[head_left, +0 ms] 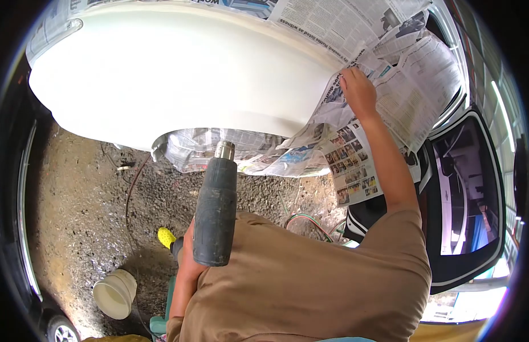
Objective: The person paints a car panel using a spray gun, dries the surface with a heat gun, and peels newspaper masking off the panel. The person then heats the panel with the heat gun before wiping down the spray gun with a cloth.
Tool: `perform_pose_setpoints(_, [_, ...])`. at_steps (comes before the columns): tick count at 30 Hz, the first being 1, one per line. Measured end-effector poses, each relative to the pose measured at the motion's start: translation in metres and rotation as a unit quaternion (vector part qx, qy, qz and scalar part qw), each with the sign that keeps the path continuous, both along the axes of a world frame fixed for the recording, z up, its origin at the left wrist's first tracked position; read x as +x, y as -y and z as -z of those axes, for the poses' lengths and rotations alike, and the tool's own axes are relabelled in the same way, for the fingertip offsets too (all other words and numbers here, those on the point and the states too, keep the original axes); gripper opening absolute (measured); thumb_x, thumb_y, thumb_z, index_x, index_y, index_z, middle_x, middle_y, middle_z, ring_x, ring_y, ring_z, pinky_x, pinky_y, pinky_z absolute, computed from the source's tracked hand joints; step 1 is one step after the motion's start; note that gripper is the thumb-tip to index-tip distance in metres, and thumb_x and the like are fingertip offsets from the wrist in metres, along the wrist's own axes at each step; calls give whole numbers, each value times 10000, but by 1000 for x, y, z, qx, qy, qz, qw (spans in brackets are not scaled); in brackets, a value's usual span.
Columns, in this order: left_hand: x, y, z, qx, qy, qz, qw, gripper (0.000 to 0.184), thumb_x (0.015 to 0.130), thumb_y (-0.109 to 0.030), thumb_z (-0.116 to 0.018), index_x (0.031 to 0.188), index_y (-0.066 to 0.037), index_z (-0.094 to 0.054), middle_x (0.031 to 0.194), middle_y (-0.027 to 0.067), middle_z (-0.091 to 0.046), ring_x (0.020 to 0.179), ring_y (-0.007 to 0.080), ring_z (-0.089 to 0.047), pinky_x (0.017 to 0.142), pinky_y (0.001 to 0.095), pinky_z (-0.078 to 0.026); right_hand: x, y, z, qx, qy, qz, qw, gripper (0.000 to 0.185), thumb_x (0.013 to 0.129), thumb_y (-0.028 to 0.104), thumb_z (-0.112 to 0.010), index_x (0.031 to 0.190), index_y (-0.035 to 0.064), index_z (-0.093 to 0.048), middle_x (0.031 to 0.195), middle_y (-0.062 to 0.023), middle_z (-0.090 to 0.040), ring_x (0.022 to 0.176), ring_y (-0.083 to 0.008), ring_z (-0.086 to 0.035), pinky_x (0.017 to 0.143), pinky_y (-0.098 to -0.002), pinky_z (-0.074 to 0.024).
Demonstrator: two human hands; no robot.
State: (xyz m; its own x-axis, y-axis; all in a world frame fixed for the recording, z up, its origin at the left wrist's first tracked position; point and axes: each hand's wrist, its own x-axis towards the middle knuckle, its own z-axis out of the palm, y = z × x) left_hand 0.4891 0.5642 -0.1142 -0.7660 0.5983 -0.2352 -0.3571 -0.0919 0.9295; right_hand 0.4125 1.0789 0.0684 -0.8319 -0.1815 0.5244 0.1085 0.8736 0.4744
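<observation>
A dark grey heat gun (pixel 216 211) with a metal nozzle points forward, toward the wheel arch of a white car panel (pixel 184 68). My left hand (pixel 190 251) is closed around its handle, mostly hidden behind the gun's body. Farther out on the right, my right hand (pixel 358 91) has its fingers curled at the panel's edge, pinching the newspaper (pixel 390 102) that covers the area beside it. More newspaper hangs below the wheel arch and runs along the panel's far edge.
A white bucket (pixel 115 293) stands on the wet gravel floor at lower left, near a thin cable (pixel 127 199). Hoses (pixel 310 218) lie by my right side. A dark car (pixel 25 211) is at far left; a black-framed window (pixel 467 182) is at right.
</observation>
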Motion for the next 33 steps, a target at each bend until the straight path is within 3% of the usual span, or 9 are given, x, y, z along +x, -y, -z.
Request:
perform_pose_setpoints(10, [1,-1,-3,23,40,-33,998,568,841,-86,-706,1358,4,-489,1221,66,-612,1081,142,-569,953,292,-448,-7,-20,3,13,1,4,1000,138,816,167,-688,877,110,-578,852,-57,-585,810,-257,-623,674,-384,-517])
perform_pose_setpoints(16, [2,-2,-9,11,-65,-40,997,552,852,-90,-696,1354,9,-489,1215,71,-616,1070,139,-575,946,291,-453,-9,-26,6,34,-15,-4,999,152,814,188,-697,864,115,-573,839,-50,-577,788,-244,-620,655,-371,-515])
perform_pose_setpoints(25, [3,-4,-11,49,51,-35,997,563,836,-79,-702,1353,1,-492,1206,74,-624,1074,138,-579,940,287,-454,-13,-30,10,56,-39,-27,997,161,812,206,-702,839,125,-566,822,-33,-570,759,-219,-619,642,-355,-516])
perform_pose_setpoints(28, [7,2,-27,-53,-39,-31,997,586,831,-71,-703,1367,3,-481,1227,88,-619,1103,147,-578,959,290,-447,-13,-30,11,63,-45,-32,997,153,809,201,-701,839,130,-569,814,-30,-568,748,-215,-618,641,-350,-517])
perform_pose_setpoints(31, [17,10,-38,-156,-90,-111,977,580,839,-46,-687,1373,21,-473,1253,106,-611,1132,164,-577,982,299,-438,-13,-31,12,68,-48,-34,996,143,806,191,-698,842,130,-574,810,-29,-572,743,-215,-619,640,-351,-518])
perform_pose_setpoints(33, [36,22,3,-141,-78,-248,955,534,863,-26,-662,1363,29,-480,1258,111,-608,1136,177,-581,993,308,-435,-13,-29,12,60,-43,-28,997,135,806,184,-695,844,129,-577,811,-29,-577,749,-216,-620,640,-351,-518])
